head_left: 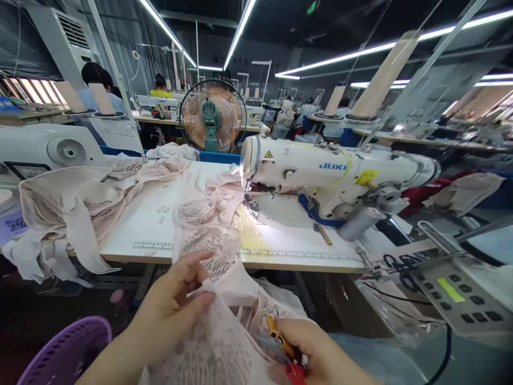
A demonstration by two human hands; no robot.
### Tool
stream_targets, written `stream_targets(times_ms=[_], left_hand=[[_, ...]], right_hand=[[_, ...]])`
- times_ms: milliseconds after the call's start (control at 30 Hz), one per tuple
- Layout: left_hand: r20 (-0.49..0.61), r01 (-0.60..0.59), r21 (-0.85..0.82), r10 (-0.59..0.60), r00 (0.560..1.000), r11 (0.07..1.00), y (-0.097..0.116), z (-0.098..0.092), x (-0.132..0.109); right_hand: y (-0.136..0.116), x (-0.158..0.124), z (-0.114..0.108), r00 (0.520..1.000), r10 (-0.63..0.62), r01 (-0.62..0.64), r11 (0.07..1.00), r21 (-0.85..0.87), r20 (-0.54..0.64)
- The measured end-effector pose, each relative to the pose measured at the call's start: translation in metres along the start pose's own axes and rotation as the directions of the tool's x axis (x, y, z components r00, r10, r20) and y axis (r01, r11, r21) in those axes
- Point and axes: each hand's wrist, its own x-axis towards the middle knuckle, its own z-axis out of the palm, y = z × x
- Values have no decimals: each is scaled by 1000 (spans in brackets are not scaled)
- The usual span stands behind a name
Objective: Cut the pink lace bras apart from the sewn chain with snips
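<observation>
In front of me, my left hand [170, 305] pinches the edge of a pale pink lace bra [226, 326] between thumb and fingers. My right hand [316, 345], lower and to the right, is wrapped round small thread snips [279, 337] with orange and red parts. Their blades are hard to make out against the fabric. More lace cups [210, 243] trail up from my hands over the table edge to the head of a white sewing machine [296, 163].
A pile of pink bras [86, 208] lies on the left of the white table [150, 214], by another machine [48, 147]. A purple basket [66, 355] stands low at left. A control panel [460, 294] juts in at right. Behind the table is a fan [212, 115].
</observation>
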Motion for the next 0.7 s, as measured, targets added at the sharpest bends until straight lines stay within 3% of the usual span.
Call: stream_targets(times_ms=[133,267,467,533,600,700], left_hand=[[59,-91,29,89,994,995,2,28,10],[84,-132,100,124,989,986,7,49,15],[187,-246,152,217,958,957,-2,53,21],[170,-195,130,172,970,972,-1,52,23],[134,-64,93,51,990,994,3,51,25],[231,149,64,-160,960,987,11,51,31]], right_hand=[[-4,2,-14,979,-111,112,994,-6,-168],[-13,17,-24,930,-153,210,967,143,-333],[-26,38,-28,944,-110,199,942,270,-312],[-25,40,-26,942,-116,203,944,258,-315],[-21,41,-25,915,-164,247,950,192,-368],[-16,42,-22,849,-267,308,951,16,-457]])
